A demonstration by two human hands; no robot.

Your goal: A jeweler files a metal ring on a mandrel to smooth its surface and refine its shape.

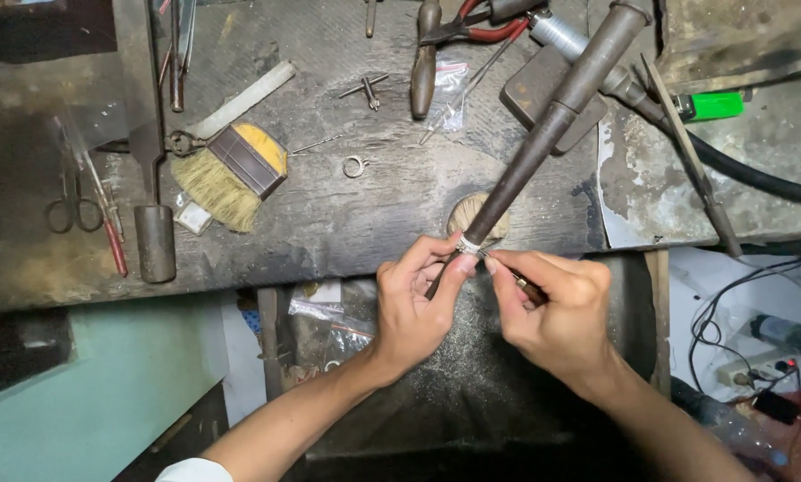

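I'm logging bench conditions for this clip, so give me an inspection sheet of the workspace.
Surface: dark, worn wooden bench, scratched and stained.
Job's things: long tapered mandrel lies slanting over the bench edge; a silvery ring sits round its lower part.
Clutter: flat brush, scissors, loose ring, red-handled pliers, green lighter, small plastic bags.
Grippers: left hand pinches the mandrel at the ring; right hand holds a thin tool with its tip at the ring.
Cables: black hose crosses the right side; wires and a power strip lie lower right.
Surroundings: pale green panel below the bench.
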